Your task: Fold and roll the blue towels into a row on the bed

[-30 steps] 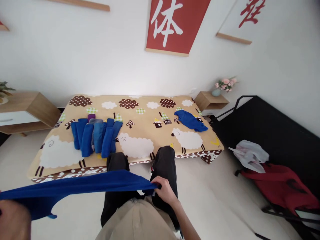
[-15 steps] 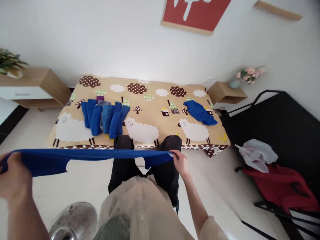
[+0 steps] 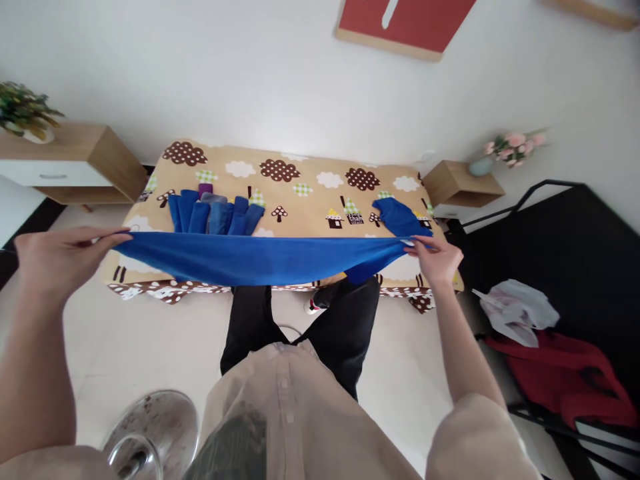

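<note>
A long blue cloth (image 3: 260, 259) is stretched sideways over the near edge of the bed, its lower edge sagging. My left hand (image 3: 65, 263) pinches its left end between thumb and fingers. At the other end, my right hand (image 3: 437, 259) grips a corner where a small white tag shows. Beyond the cloth, several rolled blue cloths (image 3: 199, 217) lie side by side on the left of the bed, with a purple roll (image 3: 205, 189) behind them. Another blue cloth (image 3: 397, 215) lies loose on the bed's right side, partly hidden behind the stretched one.
The low bed (image 3: 305, 213) has a beige sheet with sheep and clouds. Wooden cabinets (image 3: 117, 160) flank it, bearing a plant (image 3: 25, 110) and a vase of pink flowers (image 3: 513, 147). A black chair (image 3: 565, 247) with a red bag (image 3: 565, 373) stands right; a metal stool base (image 3: 167, 427) is lower left.
Both hands have risen and moved forward, and the right hand has also shifted right. The stretched cloth now hangs over the bed's near edge, in front of the rolled cloths.
</note>
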{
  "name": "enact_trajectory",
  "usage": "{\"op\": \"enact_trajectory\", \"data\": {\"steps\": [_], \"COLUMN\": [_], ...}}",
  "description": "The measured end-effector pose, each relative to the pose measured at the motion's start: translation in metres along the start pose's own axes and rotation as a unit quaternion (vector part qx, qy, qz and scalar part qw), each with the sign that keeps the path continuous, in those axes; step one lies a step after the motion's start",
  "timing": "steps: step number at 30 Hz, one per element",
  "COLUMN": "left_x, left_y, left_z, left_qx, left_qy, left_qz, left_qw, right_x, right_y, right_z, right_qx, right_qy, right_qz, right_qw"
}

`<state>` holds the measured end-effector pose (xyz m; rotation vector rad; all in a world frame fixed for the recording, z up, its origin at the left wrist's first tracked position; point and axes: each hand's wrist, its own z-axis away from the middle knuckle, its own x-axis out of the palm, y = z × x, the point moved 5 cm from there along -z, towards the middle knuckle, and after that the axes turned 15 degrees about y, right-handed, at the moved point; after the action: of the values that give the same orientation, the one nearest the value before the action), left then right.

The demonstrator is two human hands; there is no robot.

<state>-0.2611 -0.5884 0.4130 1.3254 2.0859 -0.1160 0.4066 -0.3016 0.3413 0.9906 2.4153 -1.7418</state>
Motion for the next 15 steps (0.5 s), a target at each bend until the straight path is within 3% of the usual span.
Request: {"op": "enact_trajectory", "data": {"steps": [3, 6, 10, 15], "left_x": [0.029, 0.051, 0.080, 0.117], "left_y": [0.031, 0.052, 0.071, 0.100], "left_z": [-0.007, -0.004, 0.011, 0.026], "left_qx": [0.048, 0.019, -0.018, -0.011], "left_qy": [-0.102, -0.153, -0.245, -0.375], "left_qz": [0.030, 0.045, 0.087, 0.135], "left_qw": [0.993, 0.987, 0.965, 0.917], "right_x": [-0.011, -0.023, -0.040, -0.055], "right_y": [0.000, 0.008, 0.029, 0.056], "right_z": [-0.027, -0.041, -0.049, -0.057], "right_qx": [0.000, -0.021, -0.041, -0.020], "right_qy": [0.042, 0.061, 0.054, 0.014], "right_qz": [-0.001, 0.046, 0.132, 0.232], "right_qw": [0.999, 0.997, 0.989, 0.972]}}
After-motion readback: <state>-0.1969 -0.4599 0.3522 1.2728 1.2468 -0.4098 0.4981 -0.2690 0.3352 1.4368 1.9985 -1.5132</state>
